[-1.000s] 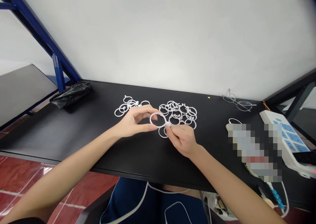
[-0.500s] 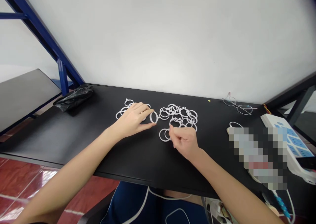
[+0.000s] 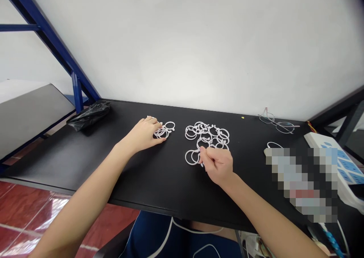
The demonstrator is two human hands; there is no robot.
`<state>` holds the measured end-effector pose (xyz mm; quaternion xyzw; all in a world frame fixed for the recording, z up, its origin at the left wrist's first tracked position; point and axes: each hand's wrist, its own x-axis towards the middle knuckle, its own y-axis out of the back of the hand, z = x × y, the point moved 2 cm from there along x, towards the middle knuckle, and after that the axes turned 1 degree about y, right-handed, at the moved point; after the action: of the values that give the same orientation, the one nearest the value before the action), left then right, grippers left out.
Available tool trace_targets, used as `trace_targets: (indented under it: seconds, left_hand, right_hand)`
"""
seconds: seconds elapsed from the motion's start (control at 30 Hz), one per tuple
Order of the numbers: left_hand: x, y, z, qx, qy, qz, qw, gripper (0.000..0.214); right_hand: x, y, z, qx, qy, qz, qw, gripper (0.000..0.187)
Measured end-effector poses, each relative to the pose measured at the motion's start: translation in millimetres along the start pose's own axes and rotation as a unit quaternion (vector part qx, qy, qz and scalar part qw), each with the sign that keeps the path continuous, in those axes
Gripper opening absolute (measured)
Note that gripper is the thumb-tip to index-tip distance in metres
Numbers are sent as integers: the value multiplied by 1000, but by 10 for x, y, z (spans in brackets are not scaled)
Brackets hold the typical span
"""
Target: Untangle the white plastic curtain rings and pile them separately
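Two heaps of white plastic rings lie on the black table (image 3: 159,182). My left hand (image 3: 144,134) rests palm down on the left heap of rings (image 3: 165,129), fingers stretched over it. My right hand (image 3: 217,164) is curled, its thumb and forefinger pinching a white ring (image 3: 192,157) at the near edge of the right heap of rings (image 3: 207,134). That ring lies flat on the table beside a second one.
A crumpled black plastic bag (image 3: 90,115) lies at the back left. Wire-framed glasses (image 3: 277,123) sit at the back right. A white power strip (image 3: 335,161) and a blurred patch occupy the right side. A blue steel frame (image 3: 57,53) rises at the left.
My left hand carried the ring it held leftward and laid it on the left heap. My right hand let go of that ring, dropped to the table and pinched another.
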<state>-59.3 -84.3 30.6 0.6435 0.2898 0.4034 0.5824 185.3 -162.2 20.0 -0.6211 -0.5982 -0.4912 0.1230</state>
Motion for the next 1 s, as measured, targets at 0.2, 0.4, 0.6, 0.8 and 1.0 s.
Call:
trace_targets:
  seconds: [0.2,0.4,0.6,0.8,1.0]
  left_hand:
    - [-2,-23,29,-5,-6,1,1000,36]
    - [-7,-21,47,4,-12,-5,1000,39]
    - [-6,26,78,3,-8,38,999,42]
    - [0,77,264,-69,-37,106,991,33]
    - [-50,52,489,-132,-129,120,975,32]
  right_hand:
    - [13,-5,-8,-17,30,-2,999,46]
    - [11,-50,-27,27,23,-53,998,41]
    - [96,-7,34,-50,-21,-247,967,37]
    - [134,106,181,-97,-49,-316,943,47]
    - [118,68,146,-74,-43,-270,959,36]
